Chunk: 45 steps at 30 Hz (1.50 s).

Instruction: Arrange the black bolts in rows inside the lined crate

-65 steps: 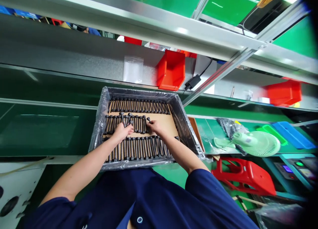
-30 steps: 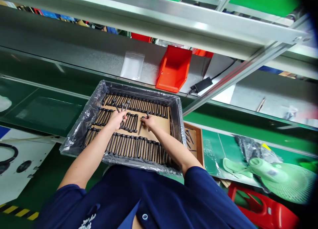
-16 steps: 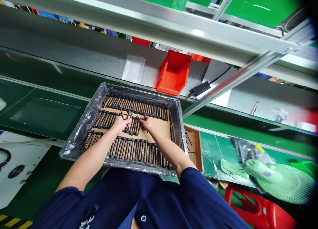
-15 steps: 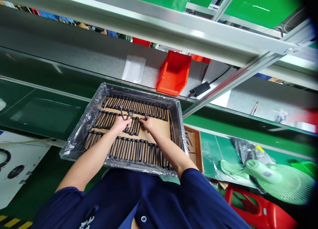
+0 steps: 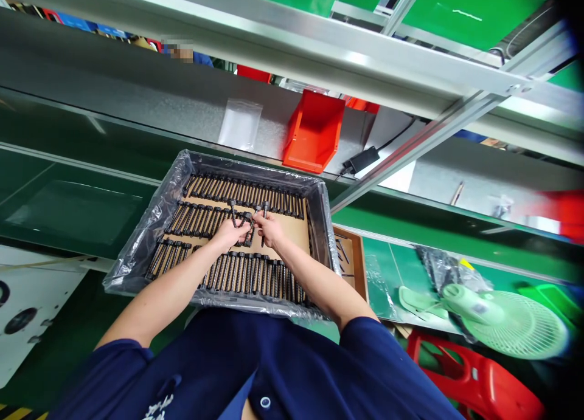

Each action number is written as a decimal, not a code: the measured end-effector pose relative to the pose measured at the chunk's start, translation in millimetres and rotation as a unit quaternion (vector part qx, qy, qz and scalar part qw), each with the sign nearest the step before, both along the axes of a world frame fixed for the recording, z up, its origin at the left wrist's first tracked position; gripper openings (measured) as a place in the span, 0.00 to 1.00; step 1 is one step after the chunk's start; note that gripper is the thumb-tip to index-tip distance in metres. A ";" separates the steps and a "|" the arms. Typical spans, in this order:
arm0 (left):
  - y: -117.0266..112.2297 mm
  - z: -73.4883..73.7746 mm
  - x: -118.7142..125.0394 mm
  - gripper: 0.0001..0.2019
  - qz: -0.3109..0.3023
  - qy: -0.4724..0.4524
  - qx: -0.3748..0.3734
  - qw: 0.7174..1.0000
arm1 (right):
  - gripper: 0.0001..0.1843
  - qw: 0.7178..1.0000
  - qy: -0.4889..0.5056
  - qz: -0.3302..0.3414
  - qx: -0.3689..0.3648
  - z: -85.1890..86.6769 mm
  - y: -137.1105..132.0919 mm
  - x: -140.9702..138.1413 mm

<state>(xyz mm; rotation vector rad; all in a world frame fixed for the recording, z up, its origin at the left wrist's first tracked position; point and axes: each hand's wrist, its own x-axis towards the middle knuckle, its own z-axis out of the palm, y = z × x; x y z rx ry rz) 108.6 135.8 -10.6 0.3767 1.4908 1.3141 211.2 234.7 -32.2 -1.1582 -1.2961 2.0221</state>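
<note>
A grey tray (image 5: 325,225), lined with clear plastic, holds rows of black bolt-like rods (image 5: 237,273) with thick heads, lying on brown cardboard (image 5: 296,230). Over the middle row, my left hand (image 5: 230,233) is closed on a bolt-like rod (image 5: 233,206) that sticks up past the fingers. Just to its right, my right hand (image 5: 271,228) pinches another such rod (image 5: 265,208), held nearly upright. My fingertips almost meet, and they partly hide the rods between them. Whether either hand holds more than one rod I cannot tell.
Behind the tray, a red bin (image 5: 314,131), a clear bag (image 5: 240,124) and a black power adapter (image 5: 362,160) rest on a grey shelf. To the right are a cardboard box (image 5: 360,256) with loose rods, a green fan (image 5: 515,323) and a red stool (image 5: 483,377).
My left hand has moved a little right along the middle row. The rod in my right hand now stands higher above the fingers, and the hands are closer together.
</note>
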 end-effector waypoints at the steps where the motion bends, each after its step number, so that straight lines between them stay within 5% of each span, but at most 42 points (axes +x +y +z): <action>1: 0.5 -0.8 -0.9 0.09 0.006 0.008 -0.007 1.000 | 0.16 0.999 -0.015 -0.002 0.033 -0.2 5.7 3.9; 3: 2.1 -2.7 -5.0 0.08 0.020 0.036 -0.018 0.999 | 0.12 0.986 -0.062 0.016 0.151 -1.0 20.2 15.2; 5: 3.9 -4.6 -10.7 0.08 0.028 0.066 -0.017 0.997 | 0.08 0.931 -0.135 0.089 0.327 -2.9 34.4 29.5; 8: 5.0 -6.9 -18.1 0.07 0.034 0.088 -0.005 0.996 | 0.03 0.736 -0.238 0.314 0.550 -9.3 44.8 48.9; 11: 3.3 -8.4 -21.9 0.08 0.038 0.111 0.008 0.993 | 0.07 0.545 -0.264 0.484 0.632 -18.0 41.4 57.7; 13: 1.9 -9.2 -23.1 0.10 0.040 0.124 0.017 0.991 | 0.12 0.483 -0.262 0.520 0.654 -23.1 37.0 57.9; 15: 1.2 -9.6 -24.0 0.12 0.044 0.120 0.024 0.992 | 0.14 0.459 -0.257 0.528 0.667 -27.1 34.7 56.3; 18: 1.7 -9.5 -25.8 0.14 0.054 0.093 0.017 0.994 | 0.14 0.469 -0.242 0.524 0.669 -32.2 35.5 55.1; 22: 3.5 -6.5 -27.9 0.14 0.066 0.066 0.011 0.996 | 0.14 0.525 -0.222 0.504 0.649 -38.8 37.3 57.6; 27: 4.2 1.4 -25.6 0.04 0.088 0.027 0.020 0.996 | 0.16 0.577 -0.226 0.483 0.618 -45.2 35.4 58.5; 33: 2.4 -2.7 -22.3 0.03 0.058 0.094 0.002 0.994 | 0.14 0.626 -0.228 0.441 0.601 -52.9 31.4 53.1; 45: 1.5 -11.2 -19.9 0.03 0.030 0.099 0.028 0.994 | 0.11 0.680 -0.166 0.407 0.587 -65.2 30.5 53.0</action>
